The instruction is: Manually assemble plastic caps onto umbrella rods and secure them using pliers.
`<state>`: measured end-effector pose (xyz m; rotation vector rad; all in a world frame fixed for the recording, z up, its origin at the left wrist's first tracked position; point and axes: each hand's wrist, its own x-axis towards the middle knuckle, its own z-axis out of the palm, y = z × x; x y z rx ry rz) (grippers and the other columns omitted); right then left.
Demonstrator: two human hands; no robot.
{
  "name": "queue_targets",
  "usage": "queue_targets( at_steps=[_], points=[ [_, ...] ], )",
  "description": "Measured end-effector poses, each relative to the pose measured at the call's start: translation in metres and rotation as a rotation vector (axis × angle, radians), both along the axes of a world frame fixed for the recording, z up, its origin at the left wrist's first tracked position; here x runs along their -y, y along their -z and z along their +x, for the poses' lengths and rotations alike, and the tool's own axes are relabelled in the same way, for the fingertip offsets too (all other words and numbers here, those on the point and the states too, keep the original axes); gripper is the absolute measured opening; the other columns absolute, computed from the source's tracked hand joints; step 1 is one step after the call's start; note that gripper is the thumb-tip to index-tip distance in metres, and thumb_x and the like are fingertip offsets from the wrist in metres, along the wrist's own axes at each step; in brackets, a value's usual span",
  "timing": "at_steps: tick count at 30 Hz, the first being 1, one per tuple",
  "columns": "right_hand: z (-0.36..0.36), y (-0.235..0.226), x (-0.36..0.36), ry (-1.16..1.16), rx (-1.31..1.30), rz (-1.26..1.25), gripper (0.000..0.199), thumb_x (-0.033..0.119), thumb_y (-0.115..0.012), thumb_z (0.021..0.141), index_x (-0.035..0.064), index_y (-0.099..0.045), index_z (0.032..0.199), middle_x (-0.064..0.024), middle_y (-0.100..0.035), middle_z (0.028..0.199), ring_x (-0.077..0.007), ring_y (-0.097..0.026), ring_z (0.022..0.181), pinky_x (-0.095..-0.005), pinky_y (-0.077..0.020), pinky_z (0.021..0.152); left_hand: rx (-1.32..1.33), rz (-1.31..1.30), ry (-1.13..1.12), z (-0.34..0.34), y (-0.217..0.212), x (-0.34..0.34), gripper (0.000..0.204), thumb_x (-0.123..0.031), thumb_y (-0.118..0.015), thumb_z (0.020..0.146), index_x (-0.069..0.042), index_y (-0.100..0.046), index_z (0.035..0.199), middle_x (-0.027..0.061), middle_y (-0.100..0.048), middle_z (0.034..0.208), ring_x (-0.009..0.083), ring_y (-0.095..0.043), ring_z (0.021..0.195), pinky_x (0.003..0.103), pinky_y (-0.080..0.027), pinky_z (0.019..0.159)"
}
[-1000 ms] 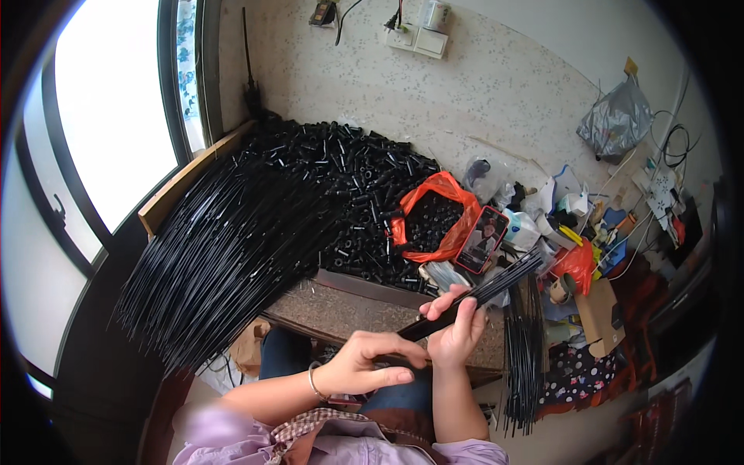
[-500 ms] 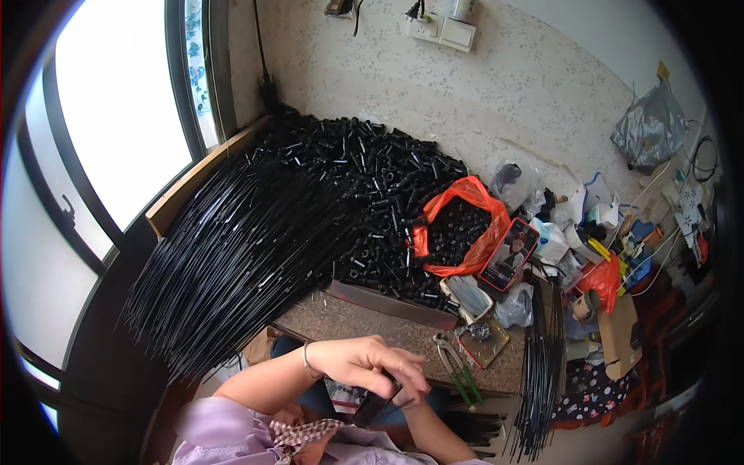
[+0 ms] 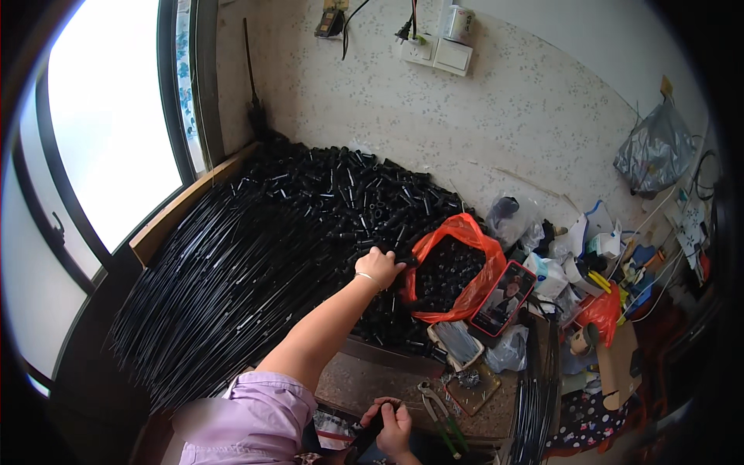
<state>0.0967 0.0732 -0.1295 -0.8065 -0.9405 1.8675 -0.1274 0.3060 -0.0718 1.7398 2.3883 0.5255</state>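
My left hand [image 3: 378,268] is stretched out to the pile of short black tubes [image 3: 349,182], beside an orange-red plastic bag [image 3: 492,271]. Its fingers curl down among the tubes, and what they grip is hidden. Close to my body, by the table's near edge, my right hand [image 3: 394,430] is closed around a dark, narrow piece [image 3: 367,439] whose kind I cannot make out. To the left of my left arm lies a broad fan of long, thin black rods [image 3: 209,287]. Small black parts [image 3: 449,267] fill the bag.
Green-handled pliers [image 3: 440,418] lie on the table [image 3: 349,384] beside a small tray [image 3: 474,391] of metal bits. A phone [image 3: 504,298] leans by the bag. More black rods [image 3: 535,403] hang off the right edge. Clutter [image 3: 597,263] covers the right side; a window stands left.
My left hand has moved from in front of my body, beside the right hand, forward to the tube pile. My right hand stays near my body, now more visible. The view has tilted up slightly.
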Motion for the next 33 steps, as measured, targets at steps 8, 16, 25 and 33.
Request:
queue_targets(
  at_steps=[8, 16, 25, 33],
  points=[
    [0.001, -0.017, 0.003, 0.051, 0.062, 0.061, 0.016, 0.014, -0.041, 0.094, 0.0002, -0.048, 0.098, -0.0076, -0.056, 0.073, -0.015, -0.055, 0.062, -0.0268, -0.0472, 0.06, -0.118, 0.288, -0.104, -0.058, -0.024, 0.036, 0.034, -0.005, -0.047, 0.079, -0.002, -0.04, 0.112, 0.02, -0.058, 0.088, 0.0366, -0.061, 0.074, 0.043, -0.05, 0.06],
    [-0.011, -0.014, 0.022, -0.067, 0.099, 0.132, 0.017, 0.017, -0.041, 0.095, 0.0017, -0.046, 0.1, -0.0084, -0.057, 0.076, -0.016, -0.057, 0.064, -0.0266, -0.0466, 0.06, -0.307, 0.017, -0.183, -0.099, 0.018, 0.066, 0.013, -0.009, -0.05, 0.078, -0.003, -0.061, 0.081, 0.0152, -0.061, 0.081, 0.0328, -0.063, 0.074, 0.04, -0.052, 0.061],
    [0.005, 0.009, 0.021, 0.146, -0.064, 0.124, 0.011, 0.013, -0.053, 0.089, 0.0031, -0.057, 0.09, -0.0095, -0.062, 0.081, -0.018, -0.06, 0.072, -0.0297, -0.0481, 0.066, 0.395, 0.293, 0.176, -0.008, 0.001, 0.189, 0.028, -0.02, -0.07, 0.069, 0.001, -0.059, 0.083, 0.0183, -0.062, 0.074, 0.0329, -0.061, 0.074, 0.037, -0.049, 0.065],
    [0.018, -0.004, 0.031, -0.023, 0.024, 0.185, 0.013, 0.013, -0.057, 0.087, 0.0013, -0.058, 0.093, -0.0101, -0.063, 0.084, -0.0169, -0.061, 0.072, -0.0277, -0.0484, 0.07, 1.556, 0.307, 0.112, 0.034, 0.042, 0.288, 0.019, -0.023, -0.062, 0.083, -0.006, -0.055, 0.085, 0.0039, -0.054, 0.074, 0.0113, -0.049, 0.057, 0.023, -0.039, 0.051]
  ],
)
